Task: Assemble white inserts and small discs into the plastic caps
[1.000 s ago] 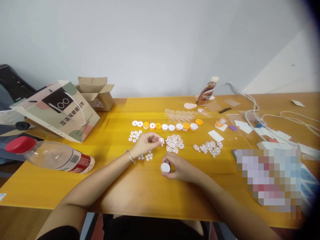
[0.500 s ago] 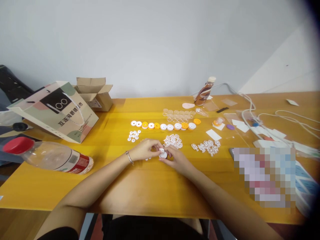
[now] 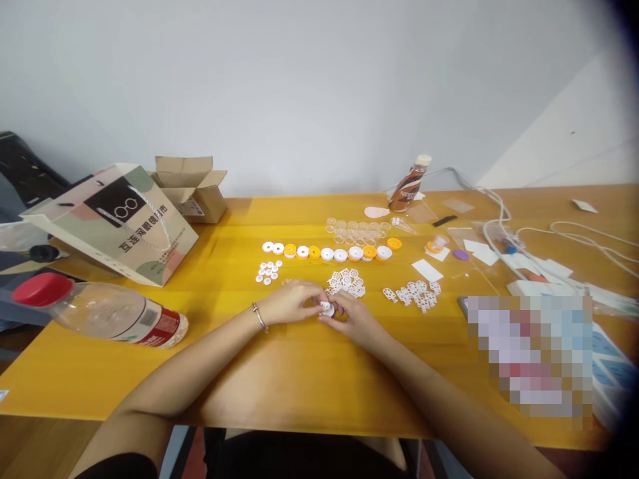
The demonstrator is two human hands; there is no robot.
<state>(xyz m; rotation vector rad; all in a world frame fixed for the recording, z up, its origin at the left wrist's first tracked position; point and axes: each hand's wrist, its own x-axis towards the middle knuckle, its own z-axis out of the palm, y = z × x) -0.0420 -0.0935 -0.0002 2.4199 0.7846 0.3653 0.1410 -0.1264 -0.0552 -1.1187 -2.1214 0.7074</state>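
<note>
Above the table, both hands meet around a small round white plastic piece (image 3: 327,309). The fingers of my right hand (image 3: 353,318) are closed round its right side. Thumb and forefinger of my left hand (image 3: 298,301) pinch at its left edge; the exact contact is partly hidden by the fingers. Just beyond the hands lies a pile of white openwork plastic pieces (image 3: 348,282), with a second such pile (image 3: 419,294) further right. Small white round discs (image 3: 268,271) sit in a cluster beyond my left hand.
A row of white and orange round parts (image 3: 340,255) runs across the table, with clear rings (image 3: 357,231) behind it. A bottle with a red cap (image 3: 160,324), a paper bag (image 3: 160,233) and a carton (image 3: 204,199) stand left. Cables (image 3: 499,206) and a drink bottle (image 3: 408,186) are right.
My left hand has lowered slightly, and the white piece is tilted a little differently between the fingers. The view has shifted slightly.
</note>
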